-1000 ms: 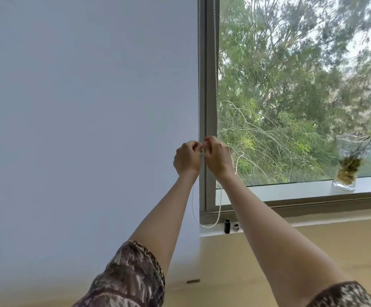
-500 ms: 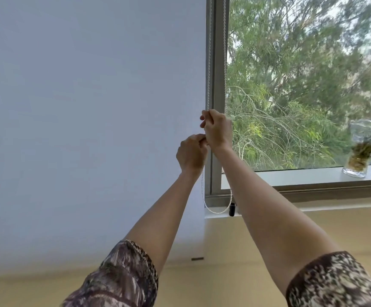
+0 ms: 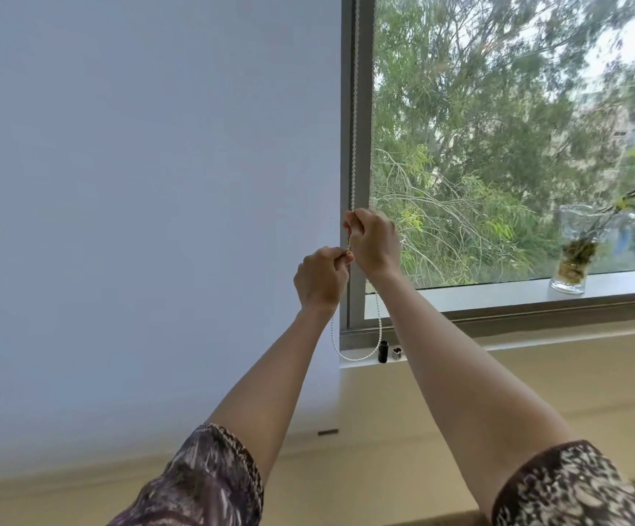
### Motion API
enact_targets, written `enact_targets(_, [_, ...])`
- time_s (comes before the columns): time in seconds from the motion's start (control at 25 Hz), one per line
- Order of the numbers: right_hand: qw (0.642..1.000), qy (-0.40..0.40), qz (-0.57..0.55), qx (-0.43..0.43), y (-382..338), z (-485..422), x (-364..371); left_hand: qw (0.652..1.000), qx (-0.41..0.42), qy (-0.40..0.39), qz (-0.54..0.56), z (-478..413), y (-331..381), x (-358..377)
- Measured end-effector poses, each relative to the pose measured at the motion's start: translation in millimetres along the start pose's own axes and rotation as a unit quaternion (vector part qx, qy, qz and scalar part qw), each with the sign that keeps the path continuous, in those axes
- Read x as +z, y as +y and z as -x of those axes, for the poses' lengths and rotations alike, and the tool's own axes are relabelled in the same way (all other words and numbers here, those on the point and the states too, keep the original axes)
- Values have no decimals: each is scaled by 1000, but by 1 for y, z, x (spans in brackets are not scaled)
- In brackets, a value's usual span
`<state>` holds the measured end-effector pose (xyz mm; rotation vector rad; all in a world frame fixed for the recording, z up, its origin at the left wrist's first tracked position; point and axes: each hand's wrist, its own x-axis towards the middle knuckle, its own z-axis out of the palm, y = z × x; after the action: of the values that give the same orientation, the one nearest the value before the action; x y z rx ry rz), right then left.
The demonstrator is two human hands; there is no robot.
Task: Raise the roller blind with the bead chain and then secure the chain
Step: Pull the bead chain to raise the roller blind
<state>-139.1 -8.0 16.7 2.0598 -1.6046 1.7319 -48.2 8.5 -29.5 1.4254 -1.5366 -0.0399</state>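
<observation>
A pale grey roller blind (image 3: 149, 206) covers the left window pane down past the sill, its bottom bar (image 3: 327, 432) low against the wall. A white bead chain (image 3: 354, 108) hangs along the grey window frame (image 3: 363, 153) and loops at the bottom near the sill. My right hand (image 3: 373, 240) is closed around the chain, higher up. My left hand (image 3: 321, 279) pinches the chain just below and to the left of it. The two hands almost touch.
A small black cylinder (image 3: 383, 351) and a metal clip (image 3: 396, 353) sit on the sill beside the chain loop. A glass vase (image 3: 573, 252) with a plant stands on the sill at the right. Trees show through the uncovered pane.
My right hand went up the chain above my left hand, which stayed in place. The blind's bottom bar looks unchanged.
</observation>
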Motion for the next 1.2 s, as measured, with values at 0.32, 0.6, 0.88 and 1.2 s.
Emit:
enact_targets(0.32, [999,-10,31,5,18,45,7,994,-38,-95,42,33,-18,9])
enact_targets(0.6, [997,-54,51,22,23,71,5,944,-100,-82,303,8,-8,-20])
enact_targets(0.88, [990,-112,63,57,24,115,24,887,-66,-58,453,-23,36,-49])
enact_targets(1.2, [965,-222,111,87,40,138,23,926,-54,-32,371,-7,9,-44])
